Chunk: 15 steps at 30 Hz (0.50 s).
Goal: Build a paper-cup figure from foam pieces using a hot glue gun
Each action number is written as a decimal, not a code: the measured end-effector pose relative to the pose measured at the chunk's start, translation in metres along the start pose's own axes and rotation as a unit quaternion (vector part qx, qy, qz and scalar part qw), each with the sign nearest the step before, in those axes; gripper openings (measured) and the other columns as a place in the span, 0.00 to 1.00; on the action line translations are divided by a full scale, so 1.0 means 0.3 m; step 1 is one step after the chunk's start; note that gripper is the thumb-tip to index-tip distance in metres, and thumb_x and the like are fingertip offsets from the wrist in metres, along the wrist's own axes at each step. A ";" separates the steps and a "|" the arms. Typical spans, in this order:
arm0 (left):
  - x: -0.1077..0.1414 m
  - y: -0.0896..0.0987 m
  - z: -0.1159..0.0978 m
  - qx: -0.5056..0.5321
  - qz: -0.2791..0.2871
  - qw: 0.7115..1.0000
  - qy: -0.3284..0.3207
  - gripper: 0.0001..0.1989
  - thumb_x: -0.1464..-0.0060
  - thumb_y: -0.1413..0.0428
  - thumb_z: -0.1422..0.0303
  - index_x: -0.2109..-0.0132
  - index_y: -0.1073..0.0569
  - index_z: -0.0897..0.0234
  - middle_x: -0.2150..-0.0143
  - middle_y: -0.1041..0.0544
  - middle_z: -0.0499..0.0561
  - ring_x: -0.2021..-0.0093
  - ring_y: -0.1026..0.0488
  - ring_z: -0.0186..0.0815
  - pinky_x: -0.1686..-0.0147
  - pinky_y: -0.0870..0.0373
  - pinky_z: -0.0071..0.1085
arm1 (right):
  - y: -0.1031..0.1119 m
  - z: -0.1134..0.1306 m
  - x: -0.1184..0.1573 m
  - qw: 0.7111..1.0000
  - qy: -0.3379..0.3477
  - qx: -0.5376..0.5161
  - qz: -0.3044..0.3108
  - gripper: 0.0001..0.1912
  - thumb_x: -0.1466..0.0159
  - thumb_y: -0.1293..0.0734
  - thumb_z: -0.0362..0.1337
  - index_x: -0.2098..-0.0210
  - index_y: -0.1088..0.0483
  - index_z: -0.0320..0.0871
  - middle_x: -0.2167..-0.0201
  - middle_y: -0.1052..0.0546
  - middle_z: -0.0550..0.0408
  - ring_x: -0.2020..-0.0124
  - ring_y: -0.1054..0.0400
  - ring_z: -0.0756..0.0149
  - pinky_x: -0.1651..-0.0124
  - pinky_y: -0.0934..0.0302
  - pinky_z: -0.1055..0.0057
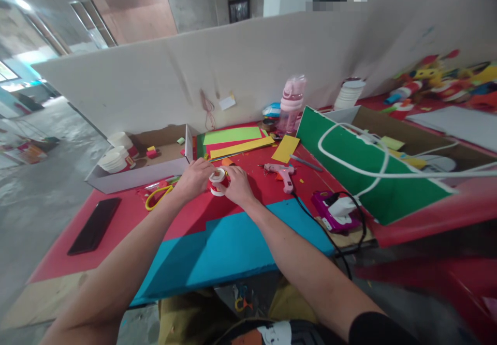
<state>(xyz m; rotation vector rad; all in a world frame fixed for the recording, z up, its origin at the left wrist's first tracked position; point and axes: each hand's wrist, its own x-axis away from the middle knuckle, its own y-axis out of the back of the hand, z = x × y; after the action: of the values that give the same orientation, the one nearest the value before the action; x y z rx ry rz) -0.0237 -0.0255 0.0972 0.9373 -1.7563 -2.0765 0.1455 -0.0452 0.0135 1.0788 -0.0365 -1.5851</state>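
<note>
Near the middle of the red table covering stands a small white and red paper cup (217, 176), a white round rim at its top and another at its base. My left hand (197, 180) is closed around the cup's left side, fingers at the upper rim. From the right, my right hand (237, 183) grips the same cup, its thumb across the front. An orange piece (228, 162) lies just behind the hands. Yellow-handled scissors (158, 198) rest left of my left hand. To the right lies a pink glue gun (282, 173) with a black cord.
A box with cups (132, 177) stands left, above a black phone (94, 226). Coloured sheets (233, 135) and a pink bottle (291, 104) are behind. Right are a purple power strip (337, 213) and a green-sided box (349, 174) with white cable. Blue sheeting (221, 252) covers the front edge.
</note>
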 end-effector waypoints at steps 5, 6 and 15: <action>0.007 -0.028 0.007 0.037 -0.024 0.999 0.025 0.18 0.46 0.55 0.80 0.55 0.24 0.66 0.58 0.22 0.58 0.55 0.32 0.43 0.55 0.34 0.39 | -0.003 -0.001 0.000 1.000 -0.003 -0.001 -0.004 0.23 0.40 0.31 0.46 0.49 0.32 0.41 0.53 0.25 0.45 0.50 0.35 0.51 0.46 0.42 0.55; 0.010 -0.034 0.008 0.044 -0.029 0.998 0.030 0.19 0.47 0.55 0.81 0.55 0.24 0.66 0.58 0.22 0.58 0.55 0.32 0.43 0.54 0.34 0.39 | -0.004 -0.001 0.000 1.000 -0.003 -0.002 -0.004 0.23 0.40 0.31 0.46 0.49 0.31 0.41 0.53 0.25 0.45 0.50 0.35 0.51 0.46 0.42 0.55; 0.037 -0.077 -0.015 0.039 -0.078 0.994 0.072 0.17 0.45 0.52 0.81 0.53 0.24 0.64 0.55 0.22 0.56 0.54 0.33 0.43 0.55 0.37 0.40 | -0.003 0.006 0.000 1.000 -0.009 -0.008 -0.002 0.23 0.40 0.32 0.46 0.49 0.31 0.41 0.54 0.25 0.46 0.50 0.35 0.53 0.47 0.42 0.57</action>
<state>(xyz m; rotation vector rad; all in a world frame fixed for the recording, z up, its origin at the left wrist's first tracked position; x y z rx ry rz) -0.0247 -0.0300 0.0715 1.2509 -1.7496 -1.9862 0.1436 -0.0456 0.0141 1.0527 -0.0339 -1.5956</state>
